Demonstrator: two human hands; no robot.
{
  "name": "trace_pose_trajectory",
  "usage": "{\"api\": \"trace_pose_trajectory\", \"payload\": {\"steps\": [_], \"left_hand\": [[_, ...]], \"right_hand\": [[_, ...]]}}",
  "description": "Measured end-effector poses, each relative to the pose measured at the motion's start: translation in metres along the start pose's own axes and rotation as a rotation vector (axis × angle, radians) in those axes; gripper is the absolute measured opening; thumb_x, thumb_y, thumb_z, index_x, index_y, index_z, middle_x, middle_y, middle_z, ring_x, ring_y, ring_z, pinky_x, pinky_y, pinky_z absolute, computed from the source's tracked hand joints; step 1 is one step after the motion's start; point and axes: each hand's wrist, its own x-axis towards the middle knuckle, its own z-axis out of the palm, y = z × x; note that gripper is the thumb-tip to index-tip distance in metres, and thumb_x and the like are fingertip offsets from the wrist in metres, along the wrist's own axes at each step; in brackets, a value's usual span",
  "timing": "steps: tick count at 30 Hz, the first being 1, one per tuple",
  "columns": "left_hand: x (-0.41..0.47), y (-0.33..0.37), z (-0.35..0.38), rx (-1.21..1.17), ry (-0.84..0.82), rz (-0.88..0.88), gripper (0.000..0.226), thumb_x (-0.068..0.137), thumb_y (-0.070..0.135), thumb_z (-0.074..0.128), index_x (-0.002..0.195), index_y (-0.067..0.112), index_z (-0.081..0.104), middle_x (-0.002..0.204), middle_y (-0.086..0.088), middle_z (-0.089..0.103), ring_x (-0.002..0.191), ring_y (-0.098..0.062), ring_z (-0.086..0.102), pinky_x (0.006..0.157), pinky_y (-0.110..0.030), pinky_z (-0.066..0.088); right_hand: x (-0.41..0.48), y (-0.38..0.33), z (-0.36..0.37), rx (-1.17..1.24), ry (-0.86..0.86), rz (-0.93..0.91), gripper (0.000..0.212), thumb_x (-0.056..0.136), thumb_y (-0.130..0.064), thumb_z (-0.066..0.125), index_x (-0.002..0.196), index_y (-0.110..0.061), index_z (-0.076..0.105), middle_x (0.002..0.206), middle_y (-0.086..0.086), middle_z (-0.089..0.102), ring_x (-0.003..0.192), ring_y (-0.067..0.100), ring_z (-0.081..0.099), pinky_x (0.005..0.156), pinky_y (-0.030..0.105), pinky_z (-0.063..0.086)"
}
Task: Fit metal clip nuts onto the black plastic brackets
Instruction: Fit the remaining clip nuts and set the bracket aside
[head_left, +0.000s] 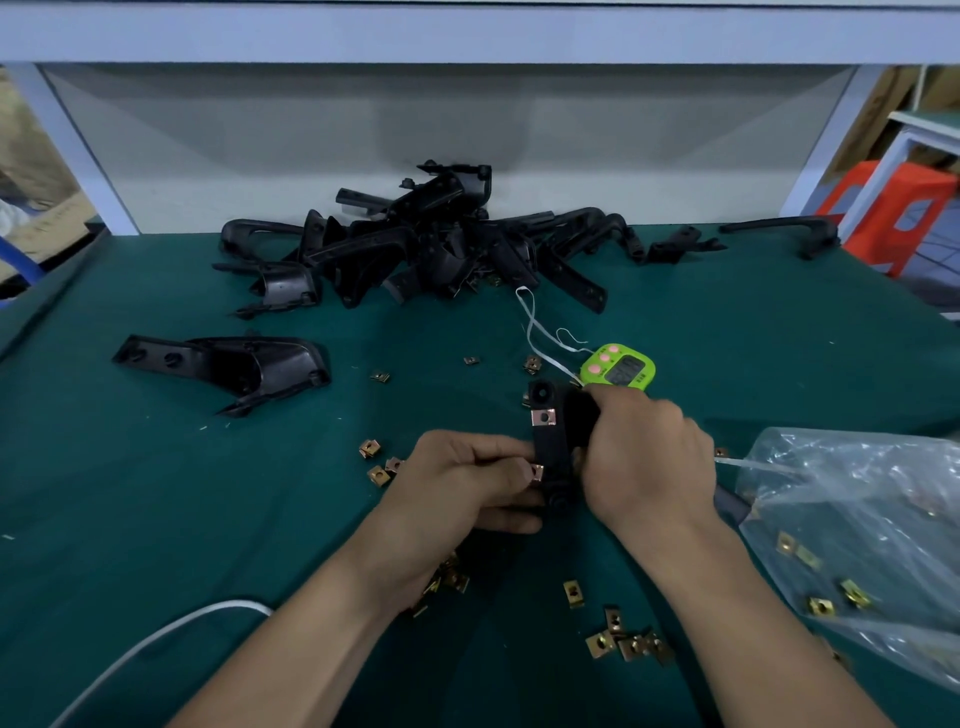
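Green-topped workbench (156, 519) under a pale shelf (467, 31); orange stool (904, 208) right.

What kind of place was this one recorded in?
Probably a factory assembly bench: a heap of black plastic brackets, loose metal clip nuts with more in a plastic bag, and a green timer.

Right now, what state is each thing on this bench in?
held bracket: gripped by right hand.
upper clip nut: seated on the bracket's edge.
lower clip nut: pinched by left hand at the bracket's edge; seating unclear.
bracket pile: heaped, untouched.
plastic bag: lying down, clip nuts inside.
green timer: face up, digits unreadable.
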Motion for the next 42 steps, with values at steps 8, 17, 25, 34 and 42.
{"api": "trace_pose_trajectory", "payload": {"steps": [8,17,25,34,42], "left_hand": [[0.000,-0.003,0.010,-0.157,0.120,0.044,0.028,0.099,-0.003,0.055,0.093,0.007,0.080,0.096,-0.014,0.079,0.083,-0.021,0.076,0.070,-0.027,0.060],[-0.004,-0.018,0.028,0.089,0.260,0.186,0.033,0.100,0.006,0.060,0.097,0.030,0.082,0.089,0.001,0.079,0.079,-0.009,0.071,0.070,-0.023,0.059],[-0.010,-0.017,0.028,0.492,0.274,0.323,0.030,0.099,0.013,0.057,0.105,0.040,0.071,0.064,-0.008,0.060,0.053,-0.007,0.040,0.051,-0.027,0.040],[-0.006,-0.010,0.023,0.287,0.168,0.262,0.044,0.089,0.007,0.067,0.113,0.044,0.072,0.089,0.007,0.079,0.073,-0.015,0.068,0.070,-0.024,0.053],[-0.004,-0.019,0.025,0.470,0.442,0.285,0.006,0.080,0.021,0.075,0.075,0.024,0.075,0.067,0.011,0.073,0.067,-0.020,0.069,0.060,-0.039,0.056]], "right_hand": [[0.000,-0.002,0.002,0.050,-0.044,0.039,0.018,0.082,-0.018,0.063,0.096,-0.029,0.058,0.087,0.004,0.068,0.080,0.036,0.061,0.064,0.033,0.033],[-0.002,-0.004,0.002,-0.021,-0.006,0.090,0.016,0.084,-0.012,0.056,0.085,-0.027,0.052,0.081,0.001,0.061,0.069,0.034,0.048,0.064,0.033,0.032],[-0.002,-0.012,0.007,-0.011,-0.040,0.060,0.015,0.090,-0.016,0.053,0.096,-0.027,0.060,0.090,0.005,0.068,0.085,0.036,0.065,0.063,0.034,0.034],[0.001,-0.003,0.010,0.061,-0.057,0.131,0.020,0.086,-0.017,0.062,0.101,-0.029,0.059,0.096,0.007,0.069,0.091,0.037,0.064,0.068,0.034,0.033],[-0.003,-0.006,0.007,0.273,-0.035,-0.023,0.046,0.077,-0.037,0.071,0.120,-0.036,0.055,0.095,-0.002,0.072,0.092,0.032,0.065,0.066,0.032,0.037]]}}
